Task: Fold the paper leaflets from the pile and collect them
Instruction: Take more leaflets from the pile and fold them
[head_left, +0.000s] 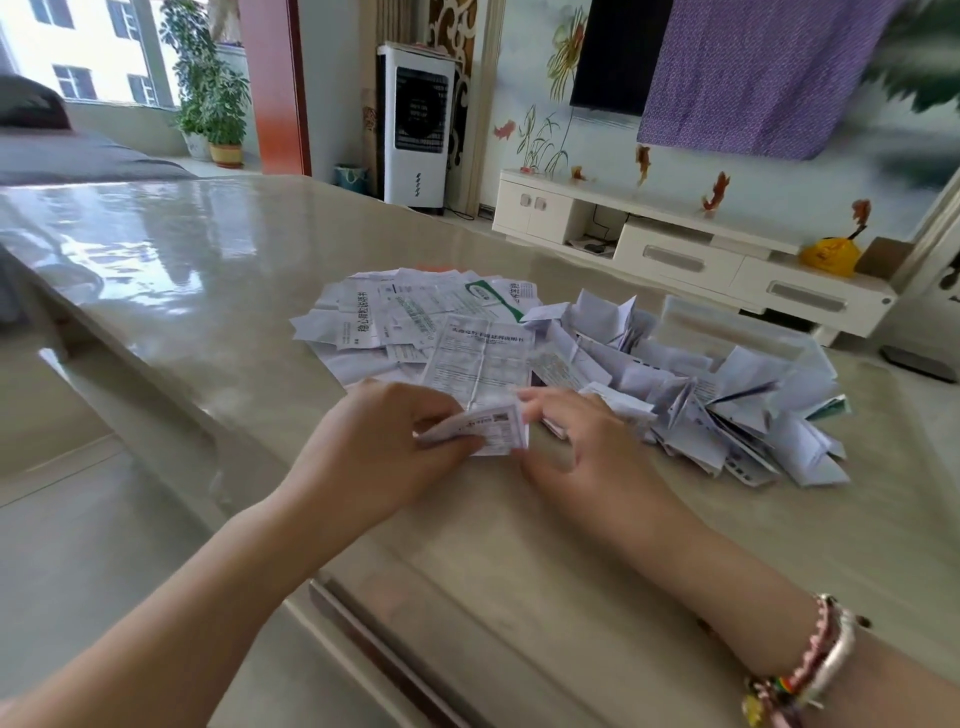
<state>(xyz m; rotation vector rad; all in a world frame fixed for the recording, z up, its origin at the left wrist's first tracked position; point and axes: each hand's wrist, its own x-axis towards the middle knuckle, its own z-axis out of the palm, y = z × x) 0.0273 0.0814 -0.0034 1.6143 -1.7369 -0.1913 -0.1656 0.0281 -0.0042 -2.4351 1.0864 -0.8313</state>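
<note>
Two hands are working at the near middle of a glossy beige table (208, 249), which is reflecting the window light across its far left part. The left hand (379, 447) is pinching a small folded leaflet (483, 428) with curled fingers, and the right hand (576, 447) is meeting the leaflet's right edge with its fingertips; whether they are gripping it I cannot tell. A beaded bracelet (800, 670) is sitting on the right wrist.

Just beyond the hands, a pile of flat printed leaflets (415, 317) is spreading over the table, with one creased sheet (480, 358) lying on top, nearest the hands. To the right of it, a heap of folded leaflets (727, 410) is spilling across the surface, and a clear plastic container (727, 322) is standing at its far side.

Farther off, a white tower air cooler (418, 124) is standing by the wall, potted plants (213, 93) are catching daylight at the far-left window, and a low white TV cabinet (701, 244) is running along the painted right wall beneath a dark television (615, 57) partly draped with purple cloth (769, 73). A yellow bag (829, 254) is resting on the cabinet's right end.
</note>
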